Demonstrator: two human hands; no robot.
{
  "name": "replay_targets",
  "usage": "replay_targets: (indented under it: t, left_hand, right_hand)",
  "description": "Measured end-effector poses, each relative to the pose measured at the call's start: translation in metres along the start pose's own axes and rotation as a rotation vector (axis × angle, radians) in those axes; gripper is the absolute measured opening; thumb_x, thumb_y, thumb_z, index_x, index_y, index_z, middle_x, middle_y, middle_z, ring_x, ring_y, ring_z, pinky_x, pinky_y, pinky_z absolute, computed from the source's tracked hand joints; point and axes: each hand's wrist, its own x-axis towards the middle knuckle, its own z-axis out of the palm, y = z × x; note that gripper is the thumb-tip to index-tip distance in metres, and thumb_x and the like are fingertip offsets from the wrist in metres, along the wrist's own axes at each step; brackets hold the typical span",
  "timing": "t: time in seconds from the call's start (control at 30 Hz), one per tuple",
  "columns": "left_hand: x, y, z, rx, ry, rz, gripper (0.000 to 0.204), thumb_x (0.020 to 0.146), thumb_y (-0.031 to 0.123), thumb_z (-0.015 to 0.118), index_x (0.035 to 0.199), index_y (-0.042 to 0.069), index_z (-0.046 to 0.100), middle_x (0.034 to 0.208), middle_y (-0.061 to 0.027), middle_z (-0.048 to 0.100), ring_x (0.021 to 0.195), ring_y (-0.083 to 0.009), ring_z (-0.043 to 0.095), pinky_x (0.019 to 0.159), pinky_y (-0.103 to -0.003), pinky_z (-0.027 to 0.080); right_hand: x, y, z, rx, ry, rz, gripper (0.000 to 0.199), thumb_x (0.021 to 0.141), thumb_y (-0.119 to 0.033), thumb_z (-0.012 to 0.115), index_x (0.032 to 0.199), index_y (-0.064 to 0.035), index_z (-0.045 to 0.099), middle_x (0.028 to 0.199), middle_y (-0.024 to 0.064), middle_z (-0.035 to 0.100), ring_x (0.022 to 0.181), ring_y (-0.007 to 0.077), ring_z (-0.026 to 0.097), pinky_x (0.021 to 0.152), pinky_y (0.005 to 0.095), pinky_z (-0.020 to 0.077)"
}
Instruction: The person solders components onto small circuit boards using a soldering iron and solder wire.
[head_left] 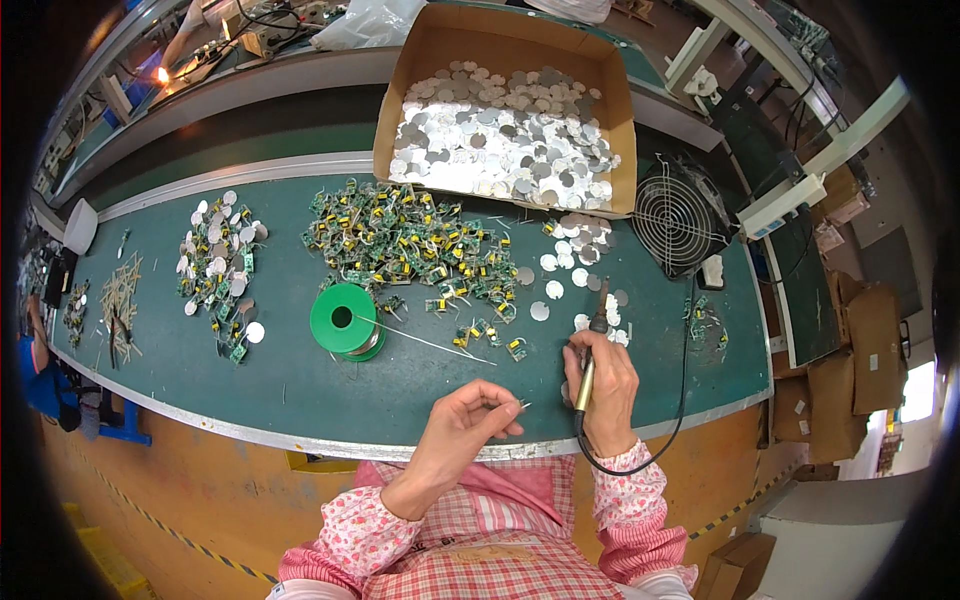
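Note:
My right hand (606, 385) is wrapped round a soldering iron (585, 388) with a brassy handle. The iron's tip points away from me, toward loose silver discs (553, 290), and its black cable loops below my wrist. Close to the table's front edge, my left hand (468, 425) pinches thumb against fingers; a small pale tip shows there, too small to name. Beyond it stands a green spool of solder wire (343, 320), its loose end stretching to the right. Small circuit boards with yellow parts (420, 240) are heaped behind the spool.
An open cardboard box (384, 130) of silver discs stands at the back, beside a black fan (676, 215). Boards with discs attached (215, 250) are piled at the left, near thin pale strips (121, 300). A few boards (706, 328) lie at the right.

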Motion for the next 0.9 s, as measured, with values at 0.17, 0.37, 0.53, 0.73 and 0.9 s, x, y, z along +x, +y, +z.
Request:
replay_targets:
  t: [0.17, 0.37, 0.53, 0.73, 0.9]
  left_hand:
    - [0.000, 0.004, 0.004, 0.060, 0.025, 0.034, 0.012, 0.089, 0.011, 0.062, 0.096, 0.002, 0.059, 0.086, -0.0034, 0.062, 0.075, -0.0103, 0.061, 0.068, -0.022, 0.046]
    - [0.002, 0.000, 0.004, 0.080, 0.041, 0.055, 0.011, 0.088, 0.009, 0.063, 0.095, 0.002, 0.058, 0.085, -0.0029, 0.062, 0.074, -0.0098, 0.060, 0.068, -0.022, 0.047]
    - [0.003, -0.004, 0.005, 0.103, 0.043, 0.069, 0.010, 0.087, 0.007, 0.063, 0.094, 0.001, 0.058, 0.084, -0.0033, 0.062, 0.073, -0.0099, 0.060, 0.068, -0.022, 0.048]
    - [0.007, -0.005, 0.009, 0.108, 0.034, 0.088, 0.010, 0.087, 0.007, 0.063, 0.092, 0.000, 0.058, 0.082, -0.0035, 0.062, 0.072, -0.0096, 0.060, 0.067, -0.022, 0.049]
    - [0.003, 0.001, 0.015, 0.121, 0.027, 0.096, 0.011, 0.087, 0.005, 0.063, 0.093, -0.001, 0.057, 0.083, -0.0038, 0.062, 0.073, -0.0089, 0.060, 0.067, -0.021, 0.049]
  right_hand:
    - [-0.001, 0.004, -0.004, 0.007, 0.053, -0.005, 0.023, 0.075, 0.007, 0.062, 0.096, -0.0026, 0.057, 0.077, 0.0121, 0.061, 0.069, 0.0286, 0.058, 0.061, 0.0373, 0.0455]
    - [-0.015, 0.009, -0.001, -0.031, 0.153, -0.029, 0.021, 0.075, 0.009, 0.064, 0.092, -0.0024, 0.058, 0.075, 0.0115, 0.061, 0.064, 0.0254, 0.060, 0.058, 0.0322, 0.0469]
    - [-0.027, 0.007, -0.001, 0.018, 0.158, 0.023, 0.026, 0.074, 0.010, 0.062, 0.096, -0.0027, 0.059, 0.078, 0.0129, 0.060, 0.069, 0.0295, 0.060, 0.060, 0.0361, 0.0472]
    - [-0.028, -0.006, -0.010, 0.152, 0.110, 0.139, 0.024, 0.078, 0.008, 0.062, 0.099, -0.0029, 0.059, 0.079, 0.0114, 0.060, 0.066, 0.0227, 0.062, 0.059, 0.0322, 0.0487]
    - [-0.036, -0.041, -0.021, 0.611, 0.080, 0.280, 0.023, 0.081, 0.004, 0.065, 0.101, -0.0013, 0.055, 0.091, 0.0107, 0.065, 0.074, 0.0155, 0.066, 0.065, 0.0261, 0.0516]
